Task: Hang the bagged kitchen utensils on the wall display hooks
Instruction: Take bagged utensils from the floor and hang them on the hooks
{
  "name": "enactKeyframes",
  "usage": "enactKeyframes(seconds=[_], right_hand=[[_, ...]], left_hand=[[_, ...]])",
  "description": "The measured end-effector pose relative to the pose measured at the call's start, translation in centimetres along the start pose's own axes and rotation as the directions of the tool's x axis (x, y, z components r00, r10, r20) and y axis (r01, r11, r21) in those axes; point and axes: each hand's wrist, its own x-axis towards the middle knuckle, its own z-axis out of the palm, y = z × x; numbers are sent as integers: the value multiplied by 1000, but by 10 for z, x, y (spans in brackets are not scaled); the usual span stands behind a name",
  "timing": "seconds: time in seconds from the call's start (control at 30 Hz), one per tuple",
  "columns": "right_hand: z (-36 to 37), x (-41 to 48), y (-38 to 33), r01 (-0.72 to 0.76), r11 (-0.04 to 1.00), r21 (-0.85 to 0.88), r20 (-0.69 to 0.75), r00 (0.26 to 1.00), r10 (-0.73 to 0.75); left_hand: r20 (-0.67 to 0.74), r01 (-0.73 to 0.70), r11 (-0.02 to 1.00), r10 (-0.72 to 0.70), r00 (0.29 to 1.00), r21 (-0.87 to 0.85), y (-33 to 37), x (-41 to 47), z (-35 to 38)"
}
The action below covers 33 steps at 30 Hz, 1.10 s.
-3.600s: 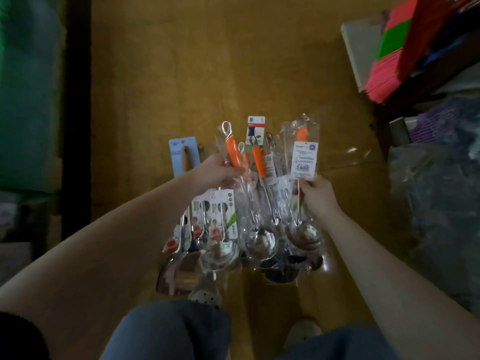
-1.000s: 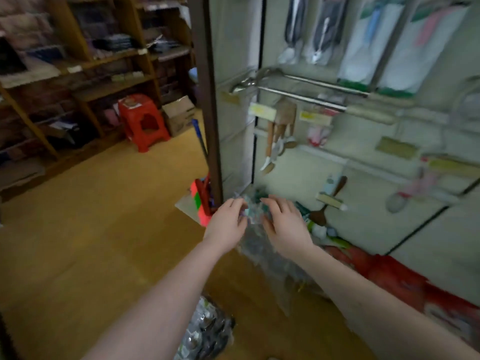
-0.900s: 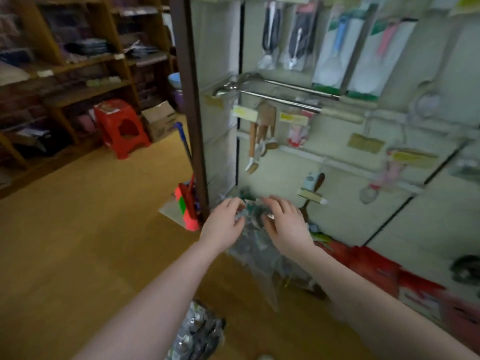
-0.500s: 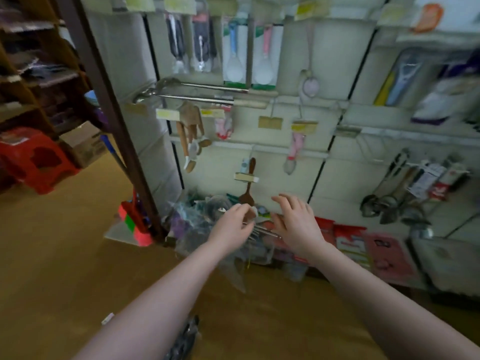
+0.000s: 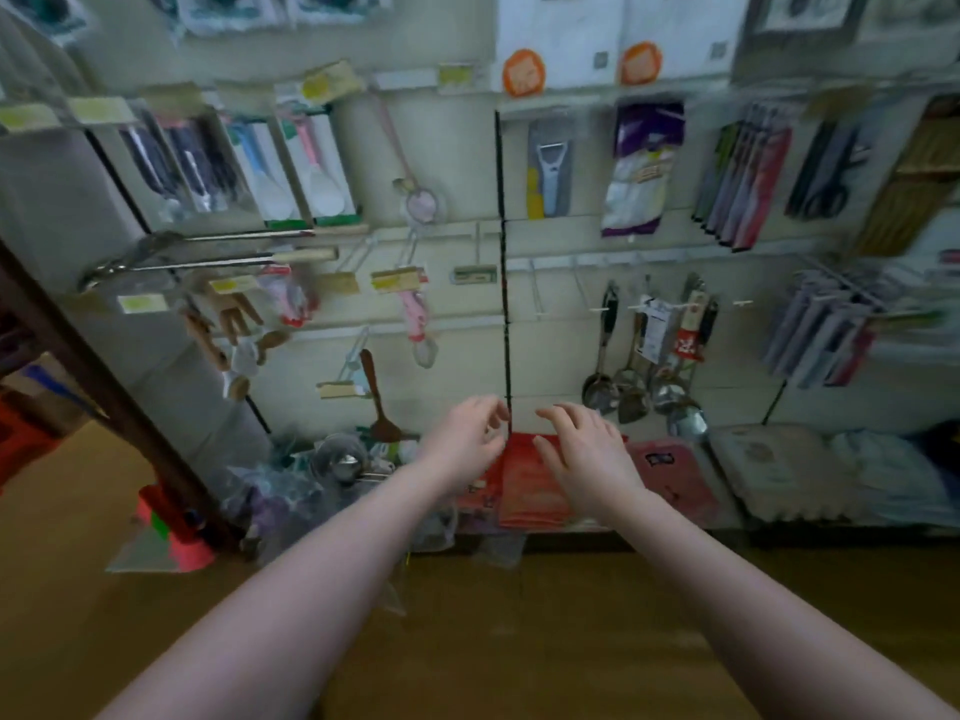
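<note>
My left hand and my right hand are raised side by side before the wall display. The left thumb and forefinger are curled together as if pinching. A faint clear plastic bag hangs below the hands; what it holds is too blurred to tell. The right hand's fingers are spread and loosely bent beside it. Bare white hooks stick out of the wall above the hands. To their right hang bagged steel ladles and spoons.
A heap of clear-bagged utensils lies at the wall's foot on the left. Red packets and pink ones lie below my hands. A dark post slants up at the left. Wooden floor spreads beneath me.
My view has swung from the floor up and right along the wall. The bundle of bagged utensils has left my hands. Both hands moved right, in front of the hooks by the ladles.
</note>
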Motion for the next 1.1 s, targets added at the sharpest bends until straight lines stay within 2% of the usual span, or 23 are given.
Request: enactKeyframes(seconds=[0.1, 0.17, 0.37, 0.5, 0.77, 0.97, 1.1], right_hand=[[-19, -12, 46, -20, 1000, 0, 4, 1000, 20], [-23, -19, 71, -33, 999, 1, 22, 999, 33], [-19, -21, 118, -91, 995, 43, 19, 996, 91], [-12, -6, 129, -116, 991, 65, 9, 993, 115], [-1, 57, 147, -153, 985, -82, 79, 984, 159], [3, 100, 164, -273, 958, -92, 66, 958, 279], [7, 116, 186, -324, 940, -104, 83, 939, 333]], left_hand=[[28, -6, 997, 8, 1000, -71, 57, 13, 41], [50, -27, 998, 29, 998, -53, 81, 13, 56], [27, -34, 993, 37, 999, -110, 101, 25, 73], [36, -45, 989, 50, 998, -142, 97, 53, 79], [86, -48, 969, 71, 994, -244, 71, 120, 82], [147, -77, 974, 110, 983, -213, 38, 181, 79], [174, -83, 959, 134, 976, -270, 32, 207, 98]])
